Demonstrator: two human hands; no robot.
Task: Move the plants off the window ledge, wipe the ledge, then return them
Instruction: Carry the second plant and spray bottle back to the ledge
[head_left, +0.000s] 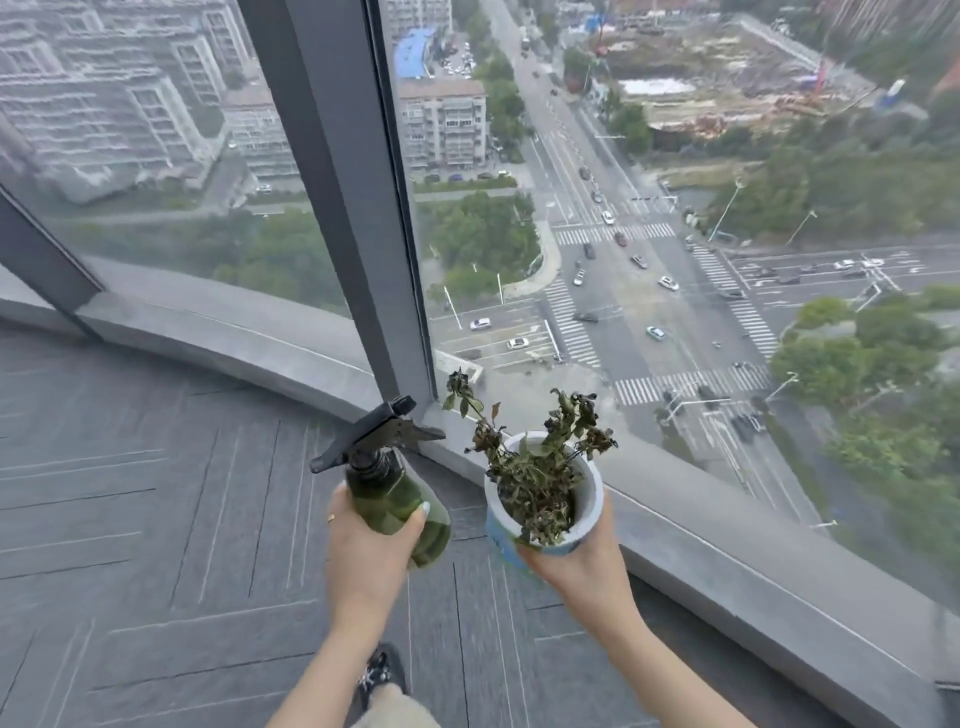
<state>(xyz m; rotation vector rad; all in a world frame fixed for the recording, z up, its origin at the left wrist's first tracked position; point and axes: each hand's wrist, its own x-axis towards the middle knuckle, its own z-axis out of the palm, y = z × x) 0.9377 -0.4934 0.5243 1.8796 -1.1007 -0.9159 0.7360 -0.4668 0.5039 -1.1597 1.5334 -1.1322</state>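
Observation:
My right hand (576, 564) grips a white and blue pot (589, 496) from below. A wilted, dried plant (535, 462) with dark curled leaves stands in it. The pot hangs in the air just inside the grey window ledge (727, 561). My left hand (363, 540) is wrapped round a green spray bottle (400, 499) with a black trigger head (379, 434), tilted to the left. Both are held over the floor, near the ledge's corner by the dark window post (343, 182).
The low grey ledge curves along the glass from far left to lower right, bare where I see it. Dark carpet tiles (156, 519) cover the floor in front of it. My shoe (382, 670) shows below my arms. Streets and buildings lie far below outside.

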